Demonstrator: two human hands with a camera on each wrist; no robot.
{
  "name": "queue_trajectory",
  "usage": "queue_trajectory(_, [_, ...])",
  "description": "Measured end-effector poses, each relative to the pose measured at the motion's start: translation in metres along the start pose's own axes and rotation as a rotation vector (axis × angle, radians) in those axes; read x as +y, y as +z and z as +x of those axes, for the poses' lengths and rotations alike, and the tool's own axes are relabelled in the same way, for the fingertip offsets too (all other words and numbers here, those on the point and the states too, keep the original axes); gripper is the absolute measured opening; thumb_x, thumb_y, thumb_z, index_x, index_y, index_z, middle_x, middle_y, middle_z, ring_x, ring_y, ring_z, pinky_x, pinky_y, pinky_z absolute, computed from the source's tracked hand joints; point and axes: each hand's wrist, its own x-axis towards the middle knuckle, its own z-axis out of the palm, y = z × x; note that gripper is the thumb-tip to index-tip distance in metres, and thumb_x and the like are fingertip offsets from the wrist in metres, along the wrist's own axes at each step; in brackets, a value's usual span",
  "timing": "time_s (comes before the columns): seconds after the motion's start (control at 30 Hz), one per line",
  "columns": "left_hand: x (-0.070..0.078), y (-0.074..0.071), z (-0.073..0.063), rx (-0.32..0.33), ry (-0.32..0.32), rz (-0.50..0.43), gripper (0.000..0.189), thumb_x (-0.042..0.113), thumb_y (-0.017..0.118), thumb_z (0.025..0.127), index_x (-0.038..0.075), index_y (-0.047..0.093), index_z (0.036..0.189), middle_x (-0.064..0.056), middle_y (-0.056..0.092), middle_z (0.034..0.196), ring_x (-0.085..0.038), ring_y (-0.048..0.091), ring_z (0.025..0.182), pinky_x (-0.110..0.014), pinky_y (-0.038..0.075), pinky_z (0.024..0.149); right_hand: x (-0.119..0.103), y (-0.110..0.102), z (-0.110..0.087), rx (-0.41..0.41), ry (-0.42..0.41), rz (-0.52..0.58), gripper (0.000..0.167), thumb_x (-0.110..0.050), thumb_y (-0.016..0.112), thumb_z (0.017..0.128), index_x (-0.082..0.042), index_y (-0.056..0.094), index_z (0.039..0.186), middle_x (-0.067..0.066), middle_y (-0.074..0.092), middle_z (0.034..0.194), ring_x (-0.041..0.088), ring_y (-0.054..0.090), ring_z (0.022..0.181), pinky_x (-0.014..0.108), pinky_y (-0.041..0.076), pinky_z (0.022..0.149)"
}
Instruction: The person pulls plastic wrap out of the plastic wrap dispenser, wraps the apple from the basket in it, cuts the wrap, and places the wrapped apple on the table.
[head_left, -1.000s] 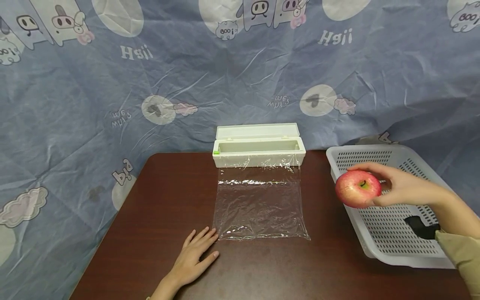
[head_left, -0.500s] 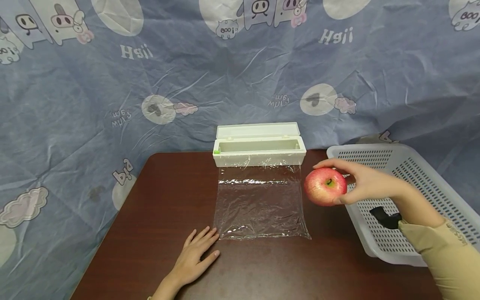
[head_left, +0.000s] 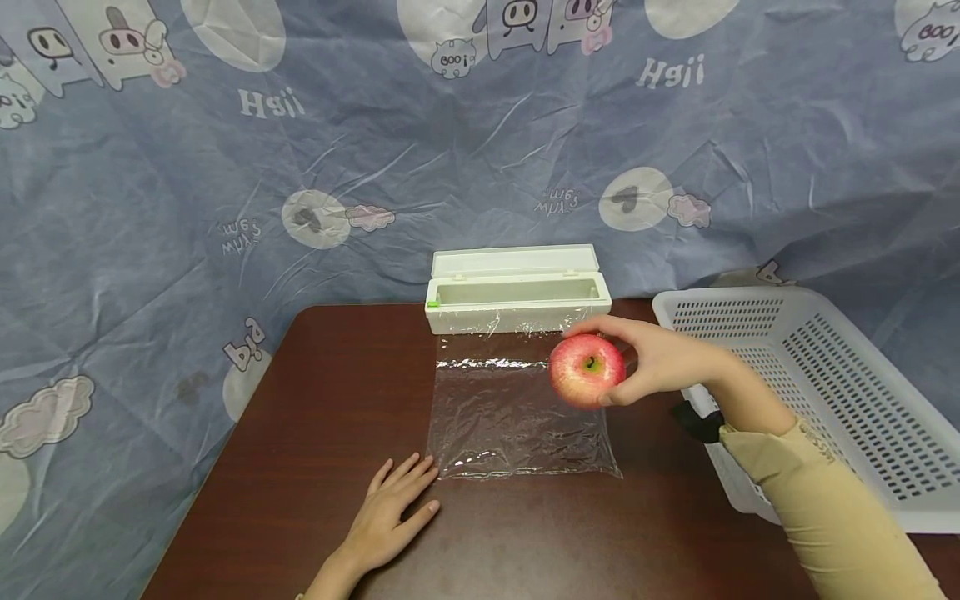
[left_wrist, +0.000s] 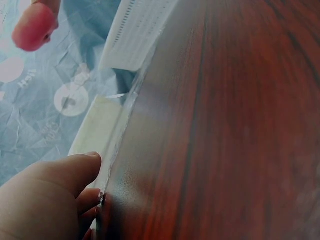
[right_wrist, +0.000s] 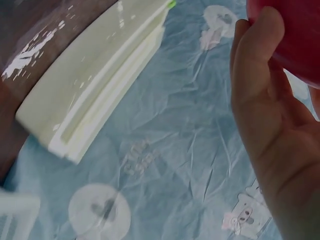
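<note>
A red apple (head_left: 587, 372) is held in the air by my right hand (head_left: 660, 360), thumb on the near side and fingers on the far side. In the head view it appears over the right part of a clear sheet of plastic wrap (head_left: 510, 417). The wrap stretches across the table from a white wrap dispenser box (head_left: 519, 320) whose lid stands raised. My left hand (head_left: 386, 517) rests on the table with fingers spread, its fingertips at the wrap's near left corner. The right wrist view shows the apple (right_wrist: 295, 40) only in part, cut off by the frame edge.
A white perforated plastic basket (head_left: 862, 400) stands at the right of the dark wooden table (head_left: 352, 375), partly behind my right forearm. A black strap-like thing (head_left: 697, 422) sits at my right wrist. Behind the table hangs a blue printed cloth (head_left: 465, 150).
My right hand has carried the apple leftward, from above the basket to over the right part of the plastic wrap. My left hand has stayed in place.
</note>
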Motion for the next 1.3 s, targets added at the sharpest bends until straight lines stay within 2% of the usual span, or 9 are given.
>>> queue_trajectory(0.23, [-0.001, 0.000, 0.000, 0.000, -0.004, -0.023, 0.045, 0.036, 0.057, 0.093, 0.013, 0.056, 0.132, -0.003, 0.047, 0.140, -0.026, 0.037, 0.132, -0.054, 0.016, 0.106, 0.000, 0.019, 0.020, 0.012, -0.052, 0.004, 0.071, -0.007, 0.077, 0.067, -0.020, 0.048, 0.130, 0.000, 0.059, 0.112, 0.018, 0.056, 0.098, 0.033, 0.050, 0.082])
queue_trajectory(0.37, [-0.001, 0.000, 0.000, -0.006, -0.007, -0.019, 0.045, 0.036, 0.056, 0.093, 0.014, 0.056, 0.132, -0.001, 0.046, 0.141, -0.025, 0.036, 0.133, -0.053, 0.016, 0.106, 0.007, 0.031, 0.025, 0.012, -0.025, 0.065, 0.071, -0.007, 0.077, 0.066, -0.019, 0.047, 0.130, 0.003, 0.058, 0.112, 0.022, 0.056, 0.099, 0.034, 0.050, 0.081])
queue_trajectory(0.67, [-0.002, 0.001, 0.000, 0.006, 0.002, -0.013, 0.044, 0.037, 0.055, 0.094, 0.013, 0.057, 0.131, -0.002, 0.048, 0.140, -0.026, 0.038, 0.132, -0.053, 0.016, 0.106, 0.039, 0.061, 0.033, 0.022, -0.008, 0.125, 0.068, -0.012, 0.079, 0.068, -0.017, 0.047, 0.127, 0.005, 0.057, 0.111, 0.025, 0.056, 0.099, 0.036, 0.051, 0.080])
queue_trajectory(0.97, [-0.002, 0.002, 0.000, 0.010, 0.004, -0.008, 0.045, 0.038, 0.054, 0.094, 0.013, 0.056, 0.132, -0.002, 0.047, 0.140, -0.026, 0.037, 0.132, -0.053, 0.016, 0.105, 0.073, 0.095, 0.040, 0.087, 0.056, 0.205, 0.066, -0.011, 0.078, 0.068, -0.015, 0.048, 0.127, 0.007, 0.057, 0.111, 0.023, 0.057, 0.097, 0.035, 0.050, 0.081])
queue_trajectory(1.1, [-0.001, 0.001, 0.000, 0.007, 0.001, -0.013, 0.045, 0.037, 0.054, 0.094, 0.013, 0.056, 0.132, -0.002, 0.047, 0.140, -0.026, 0.037, 0.132, -0.053, 0.016, 0.106, 0.083, 0.107, 0.042, 0.118, 0.079, 0.215, 0.066, -0.013, 0.079, 0.068, -0.012, 0.049, 0.127, 0.007, 0.059, 0.108, 0.023, 0.057, 0.095, 0.033, 0.050, 0.081])
queue_trajectory(1.3, [-0.001, 0.001, 0.000, 0.016, 0.004, -0.017, 0.044, 0.035, 0.057, 0.093, 0.012, 0.057, 0.131, -0.003, 0.048, 0.139, -0.027, 0.039, 0.131, -0.054, 0.016, 0.105, 0.100, 0.120, 0.046, 0.160, 0.117, 0.190, 0.064, -0.018, 0.081, 0.069, -0.015, 0.051, 0.125, 0.006, 0.059, 0.107, 0.021, 0.057, 0.094, 0.034, 0.049, 0.082])
